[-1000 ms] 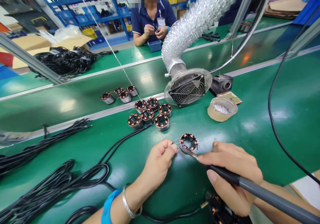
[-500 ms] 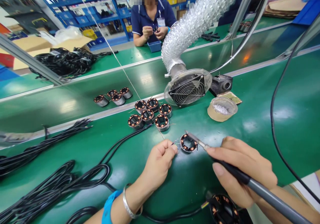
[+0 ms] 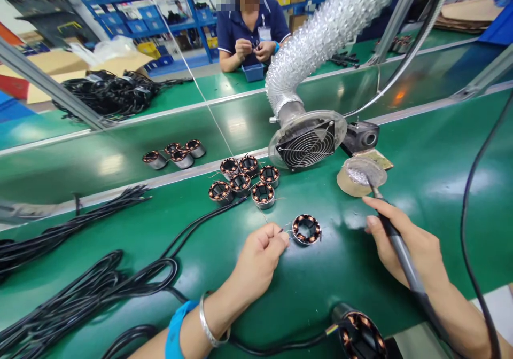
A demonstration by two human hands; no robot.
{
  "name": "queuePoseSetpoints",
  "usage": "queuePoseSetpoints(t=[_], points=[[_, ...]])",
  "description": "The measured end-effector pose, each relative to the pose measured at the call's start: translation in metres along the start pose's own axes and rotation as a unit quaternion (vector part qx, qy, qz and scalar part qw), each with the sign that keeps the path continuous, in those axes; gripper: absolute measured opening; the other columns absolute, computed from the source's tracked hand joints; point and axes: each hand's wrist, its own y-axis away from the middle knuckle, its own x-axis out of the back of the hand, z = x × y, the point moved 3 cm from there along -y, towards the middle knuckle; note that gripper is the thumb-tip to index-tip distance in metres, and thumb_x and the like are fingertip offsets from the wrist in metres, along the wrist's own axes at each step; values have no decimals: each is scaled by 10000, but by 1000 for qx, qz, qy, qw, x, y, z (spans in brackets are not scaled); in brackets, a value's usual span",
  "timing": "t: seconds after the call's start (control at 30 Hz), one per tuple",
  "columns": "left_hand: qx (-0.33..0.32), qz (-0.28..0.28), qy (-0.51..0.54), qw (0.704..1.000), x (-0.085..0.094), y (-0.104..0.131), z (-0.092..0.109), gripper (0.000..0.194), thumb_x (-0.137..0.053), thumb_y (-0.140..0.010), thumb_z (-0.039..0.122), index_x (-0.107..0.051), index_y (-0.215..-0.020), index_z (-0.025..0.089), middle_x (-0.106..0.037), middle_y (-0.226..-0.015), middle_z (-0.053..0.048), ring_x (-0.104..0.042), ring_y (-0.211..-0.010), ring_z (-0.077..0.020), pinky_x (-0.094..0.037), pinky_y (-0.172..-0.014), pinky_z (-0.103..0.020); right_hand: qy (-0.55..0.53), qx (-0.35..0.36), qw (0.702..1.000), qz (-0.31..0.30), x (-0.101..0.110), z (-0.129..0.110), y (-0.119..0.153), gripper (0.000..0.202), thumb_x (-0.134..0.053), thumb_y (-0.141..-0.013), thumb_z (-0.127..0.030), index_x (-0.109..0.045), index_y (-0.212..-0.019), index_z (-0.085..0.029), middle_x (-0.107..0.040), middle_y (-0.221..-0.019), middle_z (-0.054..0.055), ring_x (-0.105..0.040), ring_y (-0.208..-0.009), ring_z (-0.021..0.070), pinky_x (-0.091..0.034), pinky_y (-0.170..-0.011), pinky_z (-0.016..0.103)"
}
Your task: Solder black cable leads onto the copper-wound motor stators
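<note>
My left hand point(image 3: 262, 255) is closed in a pinch on thin wires at the left side of a copper-wound ring point(image 3: 306, 229), which lies on the green bench. Between the fingertips a small dark tip shows. My right hand point(image 3: 409, 241) holds a soldering iron point(image 3: 401, 249) by its dark grip. The iron's tip reaches into a round tan container point(image 3: 352, 180) with silvery material inside. Part of a larger wound ring point(image 3: 358, 332), with a black cable beside it, is at the bottom edge.
Several wound rings point(image 3: 263, 194) stand behind my left hand, and more point(image 3: 182, 157) sit farther back. Black cables point(image 3: 100, 289) cover the left side. A fan hood point(image 3: 308, 145) on a silver duct hangs centrally. Opposite, a person point(image 3: 252, 33) handles small parts above a blue tray.
My right hand has moved the iron away from the wound ring, rightward and back, to the round container. My left hand keeps its pinch on the wires. The view has shifted slightly.
</note>
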Motion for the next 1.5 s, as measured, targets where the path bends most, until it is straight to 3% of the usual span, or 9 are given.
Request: queuePoseSetpoints(t=[0.1,0.3,0.43,0.53,0.7,1.03,1.17,1.33,1.5], points=[[0,-3,2,1000,0,0,0,409,-655,-761,528,-437,-649,200,-274,-442,132,-164,-398,-39,-134,-400,-186,-102,50,993,-17,-3,-19,-9,227,-541,-940,-121,-611,-1133,-218,-688,-810,-5,-647,-618,131,-530,-641,251],[2,-9,17,1000,2,-1,-2,423,-673,-750,560,-516,-694,171,-306,-440,127,-178,-381,-32,-132,-376,-173,-245,173,945,-133,-32,-65,-35,222,-602,-846,-133,-567,-1059,-185,-652,-831,36,-554,-712,178,-482,-653,312],[-8,-7,10,1000,12,-2,1,414,-678,-751,549,-544,-721,158,-458,-498,84,-231,-337,-17,-132,-351,-172,-283,216,922,-154,-50,-77,-43,262,-506,-794,-55,-552,-1018,-182,-612,-763,19,-513,-667,165,-419,-627,309],[-19,-7,-23,1000,23,-4,6,366,-703,-743,491,-572,-745,149,-557,-594,46,-292,-323,-8,-147,-353,-174,-309,214,918,-127,-55,-77,-43,278,-494,-780,-37,-546,-1016,-175,-595,-738,12,-503,-642,155,-410,-615,299],[-5,-15,-107,994,30,-4,9,364,-714,-747,485,-648,-718,128,-426,-501,73,-300,-374,-37,-188,-395,-188,-331,215,914,-100,-53,-72,-39,275,-508,-794,-20,-532,-1020,-175,-617,-759,17,-496,-641,151,-408,-611,296],[-29,0,-114,993,14,-4,9,346,-689,-787,463,-715,-751,121,-622,-688,-21,-472,-653,-127,-386,-629,-228,-368,185,904,-117,-54,-68,-37,256,-565,-858,-56,-537,-1082,-178,-621,-791,14,-504,-684,145,-432,-650,291],[-53,7,-160,986,13,-3,12,306,-662,-813,423,-729,-774,128,-614,-663,-17,-452,-610,-120,-367,-569,-215,-369,152,909,-123,-54,-67,-42,319,-602,-851,-103,-523,-1153,-167,-616,-855,40,-521,-749,168,-474,-679,297],[-109,19,-230,967,13,1,21,192,-642,-827,312,-757,-783,164,-644,-729,-32,-498,-613,-126,-400,-563,-209,-375,138,896,-192,-53,-73,-48,262,-530,-876,-77,-549,-1109,-197,-633,-858,21,-534,-763,158,-477,-678,269],[-118,33,-214,969,10,14,20,154,-641,-788,223,-773,-862,190,-603,-744,-30,-532,-637,-142,-420,-573,-225,-342,132,918,-152,-56,-78,-42,236,-458,-881,-44,-531,-1043,-200,-602,-795,16,-486,-706,162,-451,-623,272]])
